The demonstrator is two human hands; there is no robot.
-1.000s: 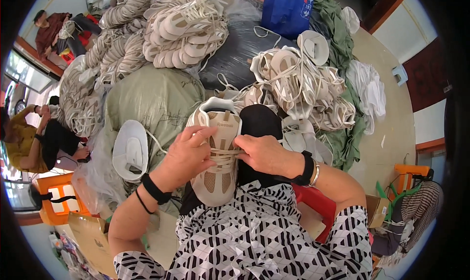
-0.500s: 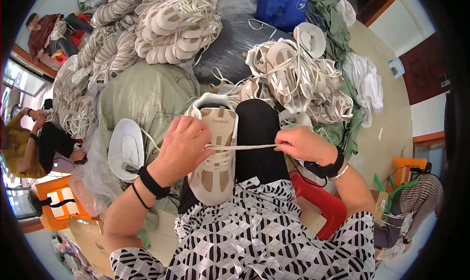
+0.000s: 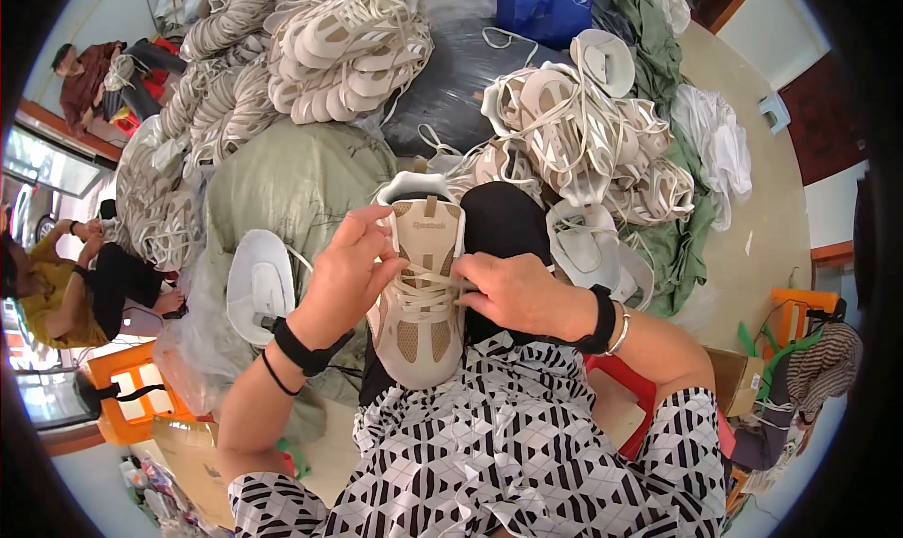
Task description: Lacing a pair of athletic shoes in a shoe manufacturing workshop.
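A beige and white shoe upper [image 3: 414, 350] lies on my left thigh with its toe toward me, and pale laces [image 3: 423, 289] criss-cross its front. My left hand [image 3: 340, 273] is at the shoe's left edge, its index finger and thumb apart and the thumb tip by the laces. On the right edge, by the eyelets, my right hand [image 3: 527, 295] has its thumb and fingers closed on the shoelace; the fingertips are partly hidden. A white, unlaced-looking upper [image 3: 259, 284] rests beside my left forearm, a lace trailing from it.
Piles of similar uppers stand ahead at left [image 3: 348, 54] and right [image 3: 564, 134]. A green sack [image 3: 292, 176] and a blue bag [image 3: 544, 7] are among them. A red stool [image 3: 621, 383] shows beneath me. Two people sit at the far left; another person is at the right.
The lace stretched rightward between my hands is no longer taut. My right hand has moved left to the shoe's edge, and my left hand has opened and shifted off the shoe's middle.
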